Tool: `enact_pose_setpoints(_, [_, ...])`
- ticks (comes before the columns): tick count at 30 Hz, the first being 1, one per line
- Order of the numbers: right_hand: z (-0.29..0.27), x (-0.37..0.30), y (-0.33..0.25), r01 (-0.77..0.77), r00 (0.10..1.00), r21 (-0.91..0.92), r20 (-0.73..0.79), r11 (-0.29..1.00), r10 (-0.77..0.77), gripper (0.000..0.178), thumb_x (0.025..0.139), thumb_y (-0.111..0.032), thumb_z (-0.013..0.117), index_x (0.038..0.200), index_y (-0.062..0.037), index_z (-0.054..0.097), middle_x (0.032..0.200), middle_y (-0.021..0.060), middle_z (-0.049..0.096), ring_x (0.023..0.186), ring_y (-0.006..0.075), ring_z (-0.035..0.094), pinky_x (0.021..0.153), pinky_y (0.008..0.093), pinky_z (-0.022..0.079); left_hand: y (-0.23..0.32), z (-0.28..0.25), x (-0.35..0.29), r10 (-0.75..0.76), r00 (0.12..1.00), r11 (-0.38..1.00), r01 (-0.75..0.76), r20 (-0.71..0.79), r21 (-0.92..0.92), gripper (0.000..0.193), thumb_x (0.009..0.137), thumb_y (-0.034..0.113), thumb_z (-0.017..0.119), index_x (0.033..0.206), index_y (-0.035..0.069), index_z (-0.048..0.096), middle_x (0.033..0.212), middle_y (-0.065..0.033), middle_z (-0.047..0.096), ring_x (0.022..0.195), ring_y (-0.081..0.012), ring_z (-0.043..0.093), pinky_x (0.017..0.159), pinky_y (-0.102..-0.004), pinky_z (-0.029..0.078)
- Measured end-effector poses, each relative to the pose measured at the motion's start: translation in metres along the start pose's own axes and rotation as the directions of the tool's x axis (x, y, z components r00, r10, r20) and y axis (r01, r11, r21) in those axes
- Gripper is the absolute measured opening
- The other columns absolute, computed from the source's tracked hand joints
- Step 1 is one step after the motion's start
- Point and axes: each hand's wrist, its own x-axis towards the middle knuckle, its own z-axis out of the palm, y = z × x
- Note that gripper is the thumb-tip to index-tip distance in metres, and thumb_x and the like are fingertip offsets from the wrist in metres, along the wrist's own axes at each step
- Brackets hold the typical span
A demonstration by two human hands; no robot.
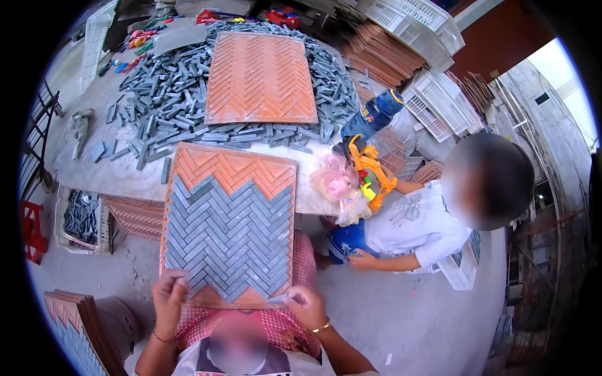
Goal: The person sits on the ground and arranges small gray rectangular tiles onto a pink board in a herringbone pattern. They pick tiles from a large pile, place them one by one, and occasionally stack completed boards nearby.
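Note:
An orange herringbone-grooved mould board (229,169) rests across my lap and against the table edge. Narrow blue-grey tile strips (229,235) fill most of its grooves in a zigzag pattern. Bare orange grooves show along the top and in patches at the bottom. My right hand (305,307) pinches a single tile strip (276,299) at the board's lower right corner. At the lower left edge my left hand (169,301) has its fingers curled closed; what they hold, if anything, is too small to make out.
Loose tile strips (175,88) lie heaped on the table around a second orange board (260,78). A child (414,219) stands at right with a yellow toy excavator (375,172). A blue bottle (374,114) stands nearby. A crate of strips (81,219) and stacked boards (81,326) sit at left.

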Motion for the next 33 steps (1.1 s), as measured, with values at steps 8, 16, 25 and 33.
enact_pose_setpoints(8, [-0.022,-0.013,-0.048,0.809,0.578,-0.164,0.048,0.564,-0.815,0.013,0.072,-0.004,0.07,0.083,-0.0034,0.063,0.092,0.0101,0.064,0.084,0.026,0.066,0.072,0.035,0.056,-0.003,0.064,-0.014,-0.117,0.804,0.959,0.243,0.583,-0.144,0.027,0.09,0.002,0.051,0.116,-0.003,0.054,0.098,-0.008,0.062,0.088,-0.0122,0.06,0.081,-0.0267,0.049])
enact_pose_setpoints(16, [-0.005,-0.012,-0.055,0.769,0.629,-0.06,0.247,0.636,-0.737,0.017,0.073,-0.008,0.068,0.088,-0.0042,0.065,0.1,0.0089,0.063,0.095,0.0261,0.061,0.081,0.0377,0.052,-0.016,0.072,-0.013,-0.196,0.604,0.821,0.532,0.772,-0.208,0.031,0.09,0.009,0.056,0.12,0.0,0.053,0.107,-0.0087,0.063,0.097,-0.0133,0.059,0.087,-0.026,0.047])
enact_pose_setpoints(25, [0.012,0.01,-0.02,0.298,0.954,-0.251,0.103,0.921,-0.281,0.013,0.077,-0.016,0.07,0.084,-0.0074,0.062,0.081,0.0083,0.063,0.073,0.0275,0.061,0.064,0.0355,0.05,-0.012,0.009,0.002,-0.224,0.949,0.763,0.312,0.222,-0.565,0.015,0.091,0.017,0.055,0.096,0.003,0.057,0.079,-0.0034,0.059,0.067,-0.0108,0.053,0.058,-0.0218,0.041])
enact_pose_setpoints(33, [0.034,0.023,-0.033,0.225,0.971,-0.396,0.161,0.89,-0.175,0.027,0.073,-0.029,0.074,0.08,-0.0097,0.056,0.073,0.0047,0.059,0.063,0.0258,0.06,0.053,0.0373,0.047,-0.007,-0.016,0.0,-0.207,0.977,0.742,0.19,0.05,-0.642,0.015,0.091,0.019,0.055,0.096,0.005,0.055,0.075,-0.0027,0.058,0.063,-0.0104,0.051,0.053,-0.0217,0.039])
